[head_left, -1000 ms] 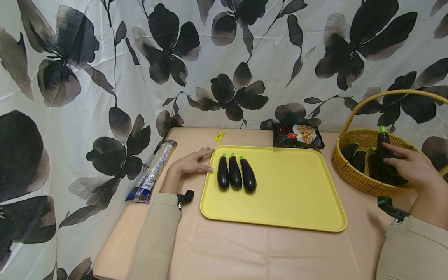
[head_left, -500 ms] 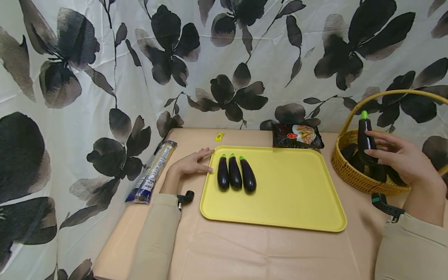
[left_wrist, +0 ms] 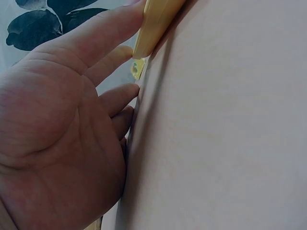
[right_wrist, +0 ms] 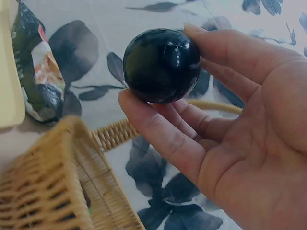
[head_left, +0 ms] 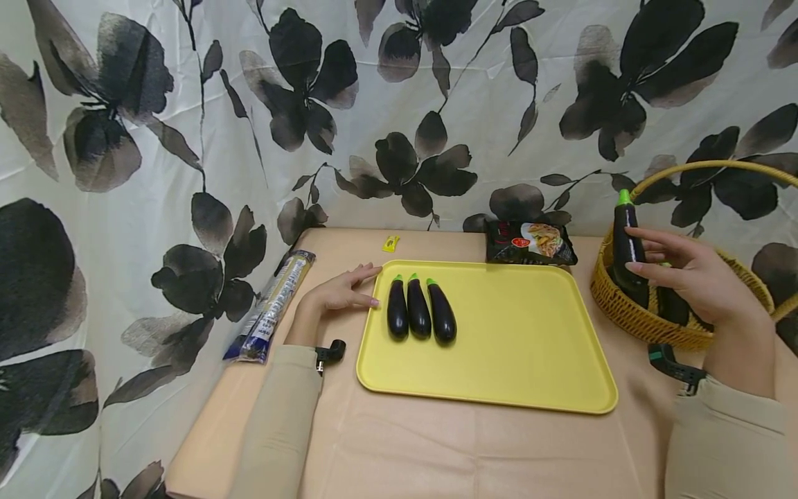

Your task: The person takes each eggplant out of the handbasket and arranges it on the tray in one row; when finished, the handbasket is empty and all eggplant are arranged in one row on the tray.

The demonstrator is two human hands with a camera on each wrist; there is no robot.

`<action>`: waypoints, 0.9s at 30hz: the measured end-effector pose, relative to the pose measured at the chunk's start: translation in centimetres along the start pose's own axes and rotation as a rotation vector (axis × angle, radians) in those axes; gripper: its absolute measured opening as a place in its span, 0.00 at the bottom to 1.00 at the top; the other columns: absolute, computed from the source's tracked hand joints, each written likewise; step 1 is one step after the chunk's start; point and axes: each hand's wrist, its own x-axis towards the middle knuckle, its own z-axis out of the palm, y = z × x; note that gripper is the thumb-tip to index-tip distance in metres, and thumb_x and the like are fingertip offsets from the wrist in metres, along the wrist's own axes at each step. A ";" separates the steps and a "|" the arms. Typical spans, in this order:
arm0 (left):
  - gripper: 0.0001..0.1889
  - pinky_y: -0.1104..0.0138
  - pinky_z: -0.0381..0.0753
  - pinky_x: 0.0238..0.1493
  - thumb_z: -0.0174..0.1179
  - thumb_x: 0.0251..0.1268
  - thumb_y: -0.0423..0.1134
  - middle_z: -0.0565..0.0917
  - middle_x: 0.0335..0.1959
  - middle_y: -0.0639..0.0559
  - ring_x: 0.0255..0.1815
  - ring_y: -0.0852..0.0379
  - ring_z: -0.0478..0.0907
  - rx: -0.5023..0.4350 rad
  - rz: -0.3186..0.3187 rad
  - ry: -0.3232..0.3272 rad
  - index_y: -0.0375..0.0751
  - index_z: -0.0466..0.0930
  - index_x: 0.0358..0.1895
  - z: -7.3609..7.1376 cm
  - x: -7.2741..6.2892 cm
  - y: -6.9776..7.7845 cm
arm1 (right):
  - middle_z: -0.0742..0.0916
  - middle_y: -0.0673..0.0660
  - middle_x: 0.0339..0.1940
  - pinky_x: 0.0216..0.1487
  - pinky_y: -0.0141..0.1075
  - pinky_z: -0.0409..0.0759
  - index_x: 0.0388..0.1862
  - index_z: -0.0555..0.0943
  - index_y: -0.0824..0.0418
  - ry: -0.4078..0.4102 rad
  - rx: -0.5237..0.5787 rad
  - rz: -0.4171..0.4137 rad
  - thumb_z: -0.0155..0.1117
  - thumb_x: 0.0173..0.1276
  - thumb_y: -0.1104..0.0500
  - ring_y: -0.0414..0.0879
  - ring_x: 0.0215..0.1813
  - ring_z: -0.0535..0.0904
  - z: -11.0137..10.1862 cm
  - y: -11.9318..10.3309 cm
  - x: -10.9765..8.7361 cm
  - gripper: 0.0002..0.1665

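Note:
Between thumb and fingers my right hand (head_left: 701,277) pinches a dark eggplant (head_left: 628,249), upright with its green stem end up, above the left side of a wicker basket (head_left: 614,315). The right wrist view shows that eggplant (right_wrist: 160,67) end-on, clear of the basket rim (right_wrist: 72,143). Other eggplants lie in the basket, partly hidden by the hand. At the left, my left hand (head_left: 339,290) rests on the table with thumb and a fingertip against the rim of a yellow tray (head_left: 517,333). Three eggplants (head_left: 419,308) lie side by side on the tray's left part.
Behind the tray stands a black food packet (head_left: 530,242). A small yellow wrapper (head_left: 391,242) lies near the table's back edge. A long blue and yellow packet (head_left: 271,308) lies along the left edge. A floral curtain (head_left: 399,104) hangs behind.
My right hand has lifted the eggplant up out of the basket and carried it left towards the tray. The left hand and the tray's eggplants have stayed put.

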 end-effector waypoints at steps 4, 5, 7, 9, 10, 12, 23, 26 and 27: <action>0.49 0.46 0.35 0.86 0.76 0.58 0.57 0.46 0.88 0.53 0.89 0.50 0.34 -0.006 0.004 0.001 0.63 0.60 0.82 0.0 0.0 -0.1 | 0.71 0.34 0.60 0.43 0.17 0.76 0.83 0.65 0.48 -0.026 -0.001 -0.028 0.66 0.77 0.53 0.30 0.55 0.69 0.8 -0.7 0.5 0.39; 0.49 0.46 0.35 0.86 0.76 0.58 0.57 0.46 0.88 0.52 0.89 0.50 0.34 -0.007 0.006 0.001 0.62 0.60 0.82 0.0 0.0 -0.1 | 0.72 0.35 0.61 0.44 0.17 0.77 0.83 0.65 0.48 -0.039 0.007 -0.037 0.66 0.77 0.54 0.29 0.55 0.70 1.0 -0.8 0.6 0.39; 0.50 0.46 0.35 0.86 0.76 0.58 0.57 0.46 0.88 0.52 0.89 0.50 0.34 -0.013 0.013 0.002 0.62 0.60 0.83 0.0 0.1 -0.2 | 0.73 0.39 0.62 0.44 0.17 0.78 0.83 0.65 0.49 -0.056 0.006 -0.050 0.66 0.77 0.54 0.26 0.55 0.71 1.3 -1.0 0.7 0.38; 0.50 0.46 0.35 0.86 0.76 0.58 0.57 0.46 0.88 0.51 0.89 0.50 0.34 -0.015 0.017 0.003 0.61 0.60 0.83 0.1 0.1 -0.2 | 0.74 0.41 0.63 0.45 0.18 0.79 0.83 0.65 0.50 -0.074 0.007 -0.058 0.66 0.77 0.55 0.25 0.54 0.73 1.7 -1.2 0.9 0.38; 0.50 0.46 0.35 0.86 0.76 0.58 0.57 0.46 0.88 0.51 0.89 0.49 0.34 -0.016 0.019 0.004 0.61 0.60 0.83 0.1 0.2 -0.3 | 0.75 0.42 0.62 0.45 0.19 0.79 0.83 0.65 0.49 -0.082 0.002 -0.058 0.66 0.77 0.54 0.24 0.54 0.74 1.9 -1.4 0.9 0.38; 0.50 0.46 0.35 0.86 0.76 0.58 0.57 0.46 0.88 0.51 0.89 0.50 0.34 -0.016 0.019 0.005 0.61 0.60 0.83 0.1 0.2 -0.3 | 0.77 0.40 0.59 0.45 0.19 0.80 0.83 0.65 0.49 -0.088 -0.013 -0.059 0.66 0.77 0.53 0.22 0.52 0.76 2.3 -1.6 1.1 0.39; 0.50 0.44 0.35 0.86 0.76 0.57 0.59 0.47 0.88 0.54 0.89 0.50 0.34 -0.009 -0.007 0.006 0.64 0.60 0.82 0.0 0.1 -0.2 | 0.75 0.56 0.71 0.46 0.24 0.81 0.82 0.66 0.47 -0.159 0.016 -0.087 0.66 0.77 0.51 0.26 0.55 0.76 4.7 -3.8 1.9 0.38; 0.50 0.44 0.35 0.86 0.77 0.56 0.59 0.47 0.88 0.54 0.89 0.50 0.34 -0.011 -0.004 0.004 0.63 0.60 0.82 0.0 0.1 -0.1 | 0.77 0.61 0.72 0.48 0.23 0.79 0.83 0.65 0.45 -0.176 0.027 -0.084 0.65 0.78 0.50 0.27 0.55 0.77 5.4 -4.2 2.2 0.38; 0.51 0.45 0.35 0.86 0.77 0.56 0.59 0.47 0.88 0.53 0.89 0.50 0.34 -0.012 -0.001 0.003 0.63 0.60 0.82 0.0 0.2 -0.1 | 0.77 0.62 0.72 0.49 0.23 0.79 0.83 0.65 0.45 -0.182 0.037 -0.082 0.65 0.78 0.50 0.27 0.55 0.77 5.6 -4.3 2.3 0.38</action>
